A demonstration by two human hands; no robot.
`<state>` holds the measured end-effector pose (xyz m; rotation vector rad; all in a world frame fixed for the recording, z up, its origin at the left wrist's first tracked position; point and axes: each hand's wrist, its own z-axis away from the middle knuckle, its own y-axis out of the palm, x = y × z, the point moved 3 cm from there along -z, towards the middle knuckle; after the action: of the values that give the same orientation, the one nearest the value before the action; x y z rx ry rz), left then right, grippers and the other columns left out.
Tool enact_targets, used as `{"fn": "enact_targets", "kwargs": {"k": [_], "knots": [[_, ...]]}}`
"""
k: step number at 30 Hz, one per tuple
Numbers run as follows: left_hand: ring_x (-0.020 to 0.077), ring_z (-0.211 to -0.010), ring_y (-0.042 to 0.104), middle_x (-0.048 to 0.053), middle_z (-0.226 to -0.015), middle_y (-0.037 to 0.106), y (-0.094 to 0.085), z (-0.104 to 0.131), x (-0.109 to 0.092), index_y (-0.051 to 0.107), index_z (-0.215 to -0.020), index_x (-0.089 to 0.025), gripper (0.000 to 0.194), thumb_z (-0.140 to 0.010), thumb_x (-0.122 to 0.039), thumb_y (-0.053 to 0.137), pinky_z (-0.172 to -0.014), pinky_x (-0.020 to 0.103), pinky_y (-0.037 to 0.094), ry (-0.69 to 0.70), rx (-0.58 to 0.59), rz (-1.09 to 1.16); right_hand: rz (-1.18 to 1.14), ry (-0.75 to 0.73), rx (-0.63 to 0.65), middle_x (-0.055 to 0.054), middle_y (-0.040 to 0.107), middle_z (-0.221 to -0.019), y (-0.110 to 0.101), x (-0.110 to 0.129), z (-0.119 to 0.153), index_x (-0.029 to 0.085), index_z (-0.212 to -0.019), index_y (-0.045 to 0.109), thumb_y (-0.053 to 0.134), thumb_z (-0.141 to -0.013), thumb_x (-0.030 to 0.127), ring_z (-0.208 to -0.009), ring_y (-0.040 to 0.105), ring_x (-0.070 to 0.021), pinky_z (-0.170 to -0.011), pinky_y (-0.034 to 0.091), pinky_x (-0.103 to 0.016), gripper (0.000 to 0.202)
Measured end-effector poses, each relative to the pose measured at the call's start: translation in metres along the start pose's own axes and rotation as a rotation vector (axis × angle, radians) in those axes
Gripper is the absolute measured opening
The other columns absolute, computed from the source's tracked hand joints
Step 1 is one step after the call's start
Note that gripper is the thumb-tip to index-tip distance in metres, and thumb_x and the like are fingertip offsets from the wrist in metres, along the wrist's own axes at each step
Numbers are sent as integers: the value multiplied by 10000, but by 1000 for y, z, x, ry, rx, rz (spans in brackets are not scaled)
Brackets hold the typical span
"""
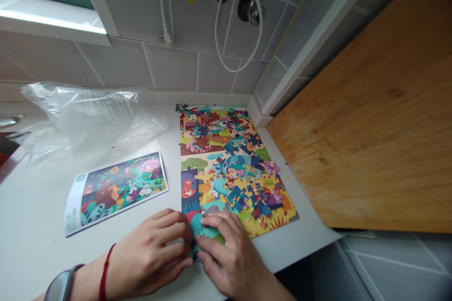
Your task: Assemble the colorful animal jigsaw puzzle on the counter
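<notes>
Both hands meet at the near left corner of the colourful puzzle boards. My left hand point(151, 247) has its fingers bent against the left edge of the teal and dark blue puzzle pieces point(196, 225). Pressing on the same pieces from the right is my right hand point(233, 251), fingers bent and fingertips close to the left ones. Which piece each hand grips is partly hidden. Just beyond, a joined strip with a red animal point(189, 186) lies along the board's left side. Loose puzzle pieces point(240, 197) are heaped over the farm-picture board point(282, 214).
A reference picture sheet point(123, 193) lies on the white counter point(21, 254) to the left. Behind it rests a crumpled clear plastic bag point(84, 117). A wooden panel point(374, 117) leans at the right; a white cable loop point(215, 23) hangs on the tiled wall.
</notes>
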<state>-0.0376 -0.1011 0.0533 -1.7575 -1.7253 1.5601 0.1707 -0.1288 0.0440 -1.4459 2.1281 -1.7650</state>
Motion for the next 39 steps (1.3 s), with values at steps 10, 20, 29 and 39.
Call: {"fn": "enact_targets", "kwargs": {"k": [10, 20, 29, 39], "knots": [[201, -793, 649, 68, -904, 712, 1, -46, -3, 614, -959, -187, 103, -1042, -149, 565, -715, 346, 517, 49, 30, -39, -270, 4, -199, -83, 728, -1046, -14, -3, 9, 190, -1078, 715, 625, -968, 146, -1004, 666, -211, -921, 615, -357, 149], [191, -881, 689, 67, -963, 743, -12, -38, 30, 691, -1083, -201, 122, -1061, -157, 579, -809, 328, 558, -34, -19, -172, 61, 360, -175, -103, 682, -1348, -103, -150, -55, 249, -1361, 691, 710, -964, 247, -1253, 660, -270, -1126, 526, -449, 398], [205, -921, 712, 95, -982, 744, -30, -10, 53, 710, -1035, -191, 206, -1055, -136, 513, -790, 295, 598, -176, -133, -67, 279, 533, -127, -126, 746, -1091, -98, -237, -101, 210, -1248, 772, 838, -849, 307, -1016, 725, -299, -967, 572, -420, 416], [210, -982, 704, 96, -1025, 734, -26, -9, 55, 701, -1075, -194, 224, -1028, -78, 515, -829, 292, 600, -204, -120, 4, 187, 511, -238, -123, 737, -1144, -94, -254, -97, 167, -1250, 746, 716, -788, 82, -1016, 728, -263, -982, 597, -412, 471]]}}
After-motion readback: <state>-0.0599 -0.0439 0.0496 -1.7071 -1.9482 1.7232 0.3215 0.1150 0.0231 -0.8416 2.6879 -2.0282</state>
